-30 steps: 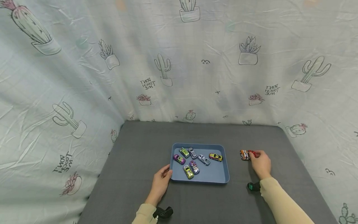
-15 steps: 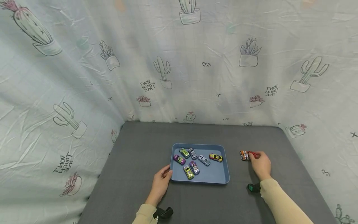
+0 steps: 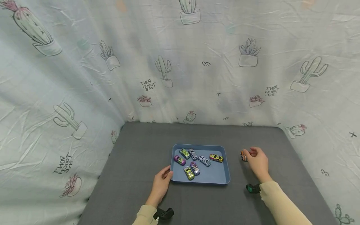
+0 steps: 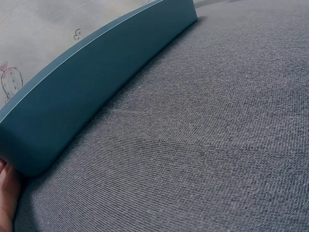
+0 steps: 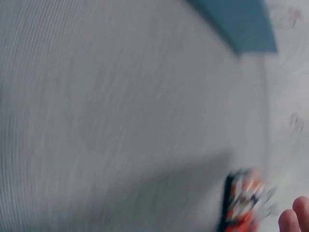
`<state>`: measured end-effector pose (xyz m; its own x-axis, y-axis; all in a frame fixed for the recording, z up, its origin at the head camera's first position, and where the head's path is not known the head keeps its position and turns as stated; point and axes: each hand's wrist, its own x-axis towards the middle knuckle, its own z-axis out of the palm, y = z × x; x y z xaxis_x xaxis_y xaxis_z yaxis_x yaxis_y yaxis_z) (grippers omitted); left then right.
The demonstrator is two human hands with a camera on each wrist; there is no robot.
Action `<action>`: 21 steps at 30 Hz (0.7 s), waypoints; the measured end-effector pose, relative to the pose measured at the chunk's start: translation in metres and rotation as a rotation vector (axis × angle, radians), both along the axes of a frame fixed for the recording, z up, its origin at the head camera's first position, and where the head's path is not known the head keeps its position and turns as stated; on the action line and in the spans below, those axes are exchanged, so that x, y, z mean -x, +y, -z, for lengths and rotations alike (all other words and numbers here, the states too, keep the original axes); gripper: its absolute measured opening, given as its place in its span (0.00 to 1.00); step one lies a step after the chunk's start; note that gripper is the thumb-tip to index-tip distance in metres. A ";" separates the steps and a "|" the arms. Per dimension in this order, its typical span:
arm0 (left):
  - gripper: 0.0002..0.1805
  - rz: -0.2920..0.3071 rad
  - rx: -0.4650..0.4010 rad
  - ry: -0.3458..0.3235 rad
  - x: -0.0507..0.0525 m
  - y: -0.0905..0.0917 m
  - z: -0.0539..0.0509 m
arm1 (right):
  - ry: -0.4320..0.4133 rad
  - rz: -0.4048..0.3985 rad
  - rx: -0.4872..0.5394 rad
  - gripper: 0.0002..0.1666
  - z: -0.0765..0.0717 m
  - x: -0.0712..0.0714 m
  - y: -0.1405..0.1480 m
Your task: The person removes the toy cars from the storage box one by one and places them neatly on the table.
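A blue tray [image 3: 216, 179] lies on the grey table, with several small toy cars inside it, among them a yellow-green one [image 3: 189, 172] and a purple one [image 3: 179, 160]. My left hand [image 3: 161, 184] holds the tray's near left corner between thumb and fingers; in the left wrist view its fingers [image 4: 8, 193] press the tray wall. To the right of the tray, my right hand [image 3: 258, 162] hovers at an orange toy car [image 3: 243, 156], its thumb close over it. In the right wrist view two raised fingertips [image 5: 289, 222] stand apart from the blurred car. The red car is mostly hidden.
Grey cloth [image 3: 140, 150] covers the table. A cactus-print curtain [image 3: 191, 72] rises behind the table and along both sides. Black wrist devices [image 3: 164, 213] sit on both wrists, beneath beige sleeves.
The right hand has left its pinch on the red car and shifted left and slightly up, over the orange car. The left hand and tray stay in place.
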<state>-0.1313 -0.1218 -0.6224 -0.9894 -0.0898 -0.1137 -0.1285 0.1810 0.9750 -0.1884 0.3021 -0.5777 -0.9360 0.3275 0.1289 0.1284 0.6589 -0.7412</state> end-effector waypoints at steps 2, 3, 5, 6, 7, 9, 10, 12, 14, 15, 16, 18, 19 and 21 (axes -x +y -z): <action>0.23 -0.005 0.005 -0.005 0.000 0.000 -0.001 | 0.013 -0.031 0.015 0.38 -0.004 0.001 -0.012; 0.23 -0.005 0.004 -0.005 0.001 0.000 0.000 | 0.018 -0.048 0.026 0.38 -0.006 0.000 -0.018; 0.23 -0.004 0.008 -0.006 0.001 0.000 0.000 | 0.023 -0.084 0.044 0.38 -0.009 -0.001 -0.031; 0.23 -0.004 0.007 -0.006 0.001 0.000 0.001 | 0.027 -0.102 0.058 0.38 -0.010 -0.001 -0.038; 0.24 -0.004 0.006 -0.008 0.001 0.000 0.002 | 0.025 -0.123 0.069 0.37 -0.012 -0.002 -0.045; 0.24 -0.001 0.003 -0.009 0.001 0.000 0.003 | 0.020 -0.156 0.091 0.37 -0.013 -0.003 -0.059; 0.24 0.000 0.003 -0.011 0.001 0.000 0.004 | 0.020 -0.172 0.103 0.37 -0.014 -0.004 -0.066; 0.24 0.000 0.000 -0.012 0.001 0.000 0.005 | 0.008 -0.195 0.125 0.36 -0.014 -0.005 -0.078; 0.23 -0.001 0.001 -0.013 0.001 -0.001 0.005 | -0.007 -0.213 0.151 0.36 -0.013 -0.005 -0.089; 0.23 -0.002 0.000 -0.013 0.001 -0.001 0.006 | -0.017 -0.221 0.165 0.36 -0.013 -0.005 -0.094; 0.23 -0.004 0.000 -0.016 0.001 -0.001 0.006 | -0.022 -0.227 0.178 0.36 -0.012 -0.005 -0.098; 0.23 -0.007 -0.004 -0.015 0.001 0.000 0.005 | -0.040 -0.237 0.200 0.35 -0.009 -0.005 -0.105; 0.23 -0.008 -0.004 -0.015 0.001 0.000 0.004 | -0.046 -0.243 0.211 0.35 -0.008 -0.004 -0.107; 0.23 -0.009 -0.004 -0.015 0.001 0.000 0.004 | -0.061 -0.249 0.235 0.36 -0.004 -0.003 -0.112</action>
<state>-0.1328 -0.1217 -0.6261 -0.9868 -0.0984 -0.1286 -0.1444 0.1759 0.9738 -0.1850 0.1896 -0.5734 -0.9946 0.1025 0.0181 0.0344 0.4880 -0.8722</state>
